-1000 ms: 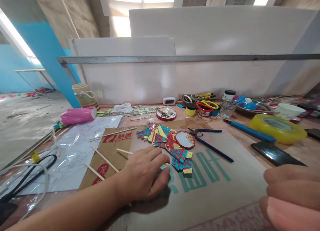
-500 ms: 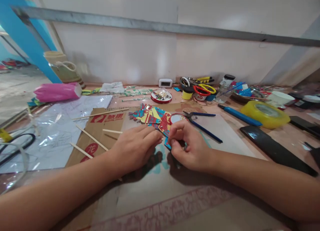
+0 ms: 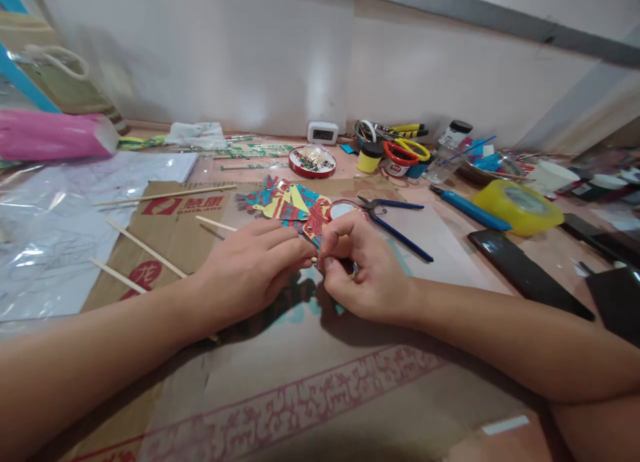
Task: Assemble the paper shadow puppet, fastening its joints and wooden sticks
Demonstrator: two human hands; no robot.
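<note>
My left hand [image 3: 253, 259] is closed, palm down, around a thin wooden stick [image 3: 215, 223]. The stick's tail sticks out on the left, and its pale tip shows by the fingertips. Right beside that tip, my right hand [image 3: 363, 265] is curled in a pinch. What lies between its thumb and forefinger is too small to make out. Just beyond both hands lies a colourful cut-out figure [image 3: 287, 205] in red, blue and yellow with small metal fasteners. Blue-handled pliers [image 3: 400, 232] rest to its right, beside a round red-rimmed lid [image 3: 345, 210].
Several loose sticks [image 3: 145, 247] lie on cardboard [image 3: 125, 215] at left. Behind are a dish of small fasteners [image 3: 313, 163], a white digital timer [image 3: 323, 133] and a yellow-lidded pot [image 3: 370, 157]. A blue cutter [image 3: 470, 209], yellow tape roll [image 3: 517, 207] and black flat object [image 3: 530, 272] lie right.
The camera view has shifted, so the scene sits higher and further left. My hands have come closer together, with the right fingertips now at the stick's tip.
</note>
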